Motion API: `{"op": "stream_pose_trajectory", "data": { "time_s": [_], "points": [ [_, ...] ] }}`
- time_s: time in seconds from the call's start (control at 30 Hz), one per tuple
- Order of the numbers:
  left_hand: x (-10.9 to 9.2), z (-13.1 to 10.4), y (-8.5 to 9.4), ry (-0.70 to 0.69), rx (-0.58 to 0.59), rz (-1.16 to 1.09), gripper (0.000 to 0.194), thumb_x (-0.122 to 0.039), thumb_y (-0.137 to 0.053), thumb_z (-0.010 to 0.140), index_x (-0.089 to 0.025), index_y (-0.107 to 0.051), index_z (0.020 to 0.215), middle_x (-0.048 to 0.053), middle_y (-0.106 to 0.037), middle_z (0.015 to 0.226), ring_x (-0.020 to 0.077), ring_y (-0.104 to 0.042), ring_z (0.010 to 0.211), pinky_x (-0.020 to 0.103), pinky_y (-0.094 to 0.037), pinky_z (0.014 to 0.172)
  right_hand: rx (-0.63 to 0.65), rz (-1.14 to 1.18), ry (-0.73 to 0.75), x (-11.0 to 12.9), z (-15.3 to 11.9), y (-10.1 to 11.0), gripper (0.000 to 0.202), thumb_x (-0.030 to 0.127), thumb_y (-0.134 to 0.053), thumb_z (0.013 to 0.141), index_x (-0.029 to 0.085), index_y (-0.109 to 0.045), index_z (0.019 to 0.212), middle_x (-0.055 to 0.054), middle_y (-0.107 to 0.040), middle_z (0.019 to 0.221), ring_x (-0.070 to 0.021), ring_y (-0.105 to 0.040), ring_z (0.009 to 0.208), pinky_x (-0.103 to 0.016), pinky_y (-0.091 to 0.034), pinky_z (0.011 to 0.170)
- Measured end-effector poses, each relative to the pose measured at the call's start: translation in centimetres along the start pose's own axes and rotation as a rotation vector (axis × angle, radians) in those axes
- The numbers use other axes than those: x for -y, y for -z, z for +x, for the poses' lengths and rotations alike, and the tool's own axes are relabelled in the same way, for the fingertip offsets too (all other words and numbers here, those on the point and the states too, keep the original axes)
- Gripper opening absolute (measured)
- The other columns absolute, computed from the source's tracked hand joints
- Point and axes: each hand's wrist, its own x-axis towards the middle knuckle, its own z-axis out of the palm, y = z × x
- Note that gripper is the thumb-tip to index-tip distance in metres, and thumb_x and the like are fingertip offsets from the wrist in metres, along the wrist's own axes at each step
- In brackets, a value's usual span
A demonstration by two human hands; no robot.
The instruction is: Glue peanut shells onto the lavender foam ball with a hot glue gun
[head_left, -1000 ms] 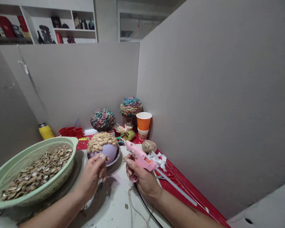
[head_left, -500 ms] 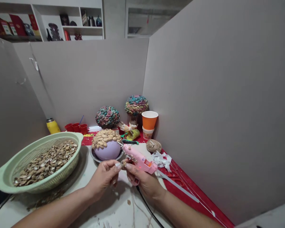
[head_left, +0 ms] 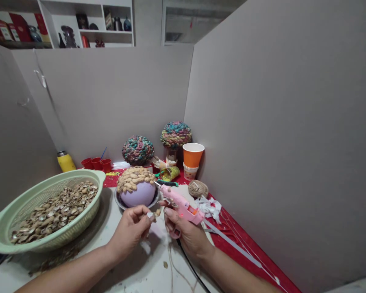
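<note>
My left hand (head_left: 133, 228) is closed, pinching a small peanut shell (head_left: 157, 212) and a scrap of white tissue (head_left: 151, 216) at its fingertips. Wrapped round the handle of a pink glue gun (head_left: 181, 205) is my right hand (head_left: 187, 232). The gun's nozzle points up and left, towards a lilac ball (head_left: 138, 194) sitting in a grey bowl (head_left: 119, 200). Peanut shells (head_left: 136, 178) cover the ball's upper part; its lower front is bare. A clear glue stick (head_left: 232, 242) sticks out of the gun's back, and a black cord hangs from its handle.
On the left, a green basket (head_left: 94, 176) holds many shells. Behind the ball stand two coloured shell-covered balls (head_left: 138, 150), red cups (head_left: 96, 163), a yellow bottle (head_left: 66, 162) and an orange paper cup (head_left: 193, 156). Twine (head_left: 198, 189) and crumpled tissue (head_left: 208, 207) lie right. Grey partitions (head_left: 110, 89) enclose the table.
My hands have moved apart slightly. The shell now sits at my left fingertips only, away from my right thumb. The glue gun has shifted a little to the right.
</note>
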Motion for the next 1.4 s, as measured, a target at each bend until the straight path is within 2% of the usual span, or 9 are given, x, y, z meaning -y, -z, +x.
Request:
{"op": "stream_pose_trajectory", "data": {
  "time_s": [0.23,0.37,0.43,0.77,0.87,1.0,1.17,1.3,1.4],
  "points": [
    [0.0,-0.3,-0.2,-0.118,-0.033,0.222,0.022,-0.026,-0.060,0.079,-0.017,-0.052,0.060,-0.005,-0.043,0.054,0.0094,-0.036,0.052,0.021,-0.030,0.051,0.024,-0.141,0.085,1.2,-0.4,0.1,0.037,0.048,-0.075,0.075,0.019,-0.071,0.098,0.004,-0.049,0.063,-0.0109,-0.040,0.055,-0.024,-0.034,0.051],
    [0.0,-0.6,-0.3,-0.182,-0.059,0.316,0.021,-0.020,-0.057,0.075,-0.017,-0.050,0.056,-0.005,-0.044,0.055,0.0107,-0.037,0.056,0.022,-0.032,0.054,0.155,-0.468,0.329,1.7,-1.0,-0.4,0.012,0.030,-0.071,0.081,0.019,-0.066,0.081,0.001,-0.054,0.073,-0.0151,-0.049,0.066,-0.028,-0.040,0.061],
    [-0.1,-0.8,-0.3,-0.217,-0.082,0.356,0.020,-0.018,-0.055,0.074,-0.018,-0.050,0.055,-0.004,-0.044,0.054,0.0109,-0.038,0.055,0.022,-0.033,0.054,0.188,-0.602,0.441,1.7,-1.0,-0.4,0.014,0.027,-0.069,0.082,0.020,-0.061,0.073,0.001,-0.051,0.072,-0.0152,-0.048,0.065,-0.028,-0.039,0.061],
    [-0.9,-1.6,-0.6,-0.353,-0.150,0.494,0.024,-0.017,-0.058,0.077,-0.018,-0.056,0.053,-0.002,-0.051,0.050,0.0123,-0.043,0.050,0.023,-0.037,0.052,0.212,-0.709,0.583,1.9,-0.2,0.2,0.029,0.044,-0.066,0.083,0.025,-0.056,0.064,-0.001,-0.053,0.065,-0.0189,-0.046,0.060,-0.031,-0.037,0.058],
    [-1.6,-1.9,-0.7,-0.363,-0.163,0.511,0.025,-0.020,-0.059,0.078,-0.019,-0.056,0.053,-0.002,-0.052,0.050,0.0125,-0.045,0.050,0.024,-0.038,0.052,0.145,-0.701,0.586,2.3,-0.1,0.3,0.029,0.043,-0.069,0.079,0.025,-0.054,0.062,0.000,-0.052,0.063,-0.0184,-0.047,0.059,-0.031,-0.038,0.059],
    [-3.5,-2.4,-0.3,-0.362,-0.202,0.498,0.027,-0.025,-0.061,0.079,-0.019,-0.056,0.054,-0.002,-0.051,0.048,0.0116,-0.044,0.048,0.023,-0.036,0.049,-0.085,-0.652,0.524,3.2,-0.3,0.4,0.021,0.037,-0.062,0.087,0.024,-0.057,0.072,-0.001,-0.053,0.072,-0.0174,-0.047,0.063,-0.031,-0.040,0.061],
    [-7.6,-3.4,3.4,-0.343,-0.332,0.442,0.024,-0.031,-0.060,0.082,-0.019,-0.061,0.062,-0.003,-0.052,0.049,0.0115,-0.044,0.046,0.022,-0.037,0.047,-0.274,-0.560,0.348,3.2,-0.7,0.7,0.031,0.043,-0.060,0.089,0.023,-0.053,0.067,0.002,-0.048,0.058,-0.0156,-0.043,0.053,-0.029,-0.036,0.051],
    [-11.1,-4.3,9.3,-0.393,-0.563,0.673,0.028,-0.034,-0.057,0.085,-0.020,-0.059,0.061,-0.004,-0.051,0.052,0.0111,-0.045,0.050,0.021,-0.037,0.051,-0.256,-0.509,0.285,1.9,-0.6,0.8,0.036,0.047,-0.064,0.085,0.023,-0.051,0.062,0.002,-0.048,0.057,-0.0166,-0.043,0.053,-0.031,-0.036,0.052],
    [-12.2,-4.8,14.5,-0.274,-0.660,0.886,0.024,-0.038,-0.055,0.082,-0.021,-0.060,0.065,-0.004,-0.054,0.053,0.0124,-0.048,0.052,0.022,-0.039,0.053,-0.218,-0.515,0.189,0.9,-0.5,0.6,0.038,0.048,-0.069,0.080,0.023,-0.050,0.058,0.002,-0.046,0.054,-0.0158,-0.041,0.051,-0.030,-0.034,0.051]
  ]
}}
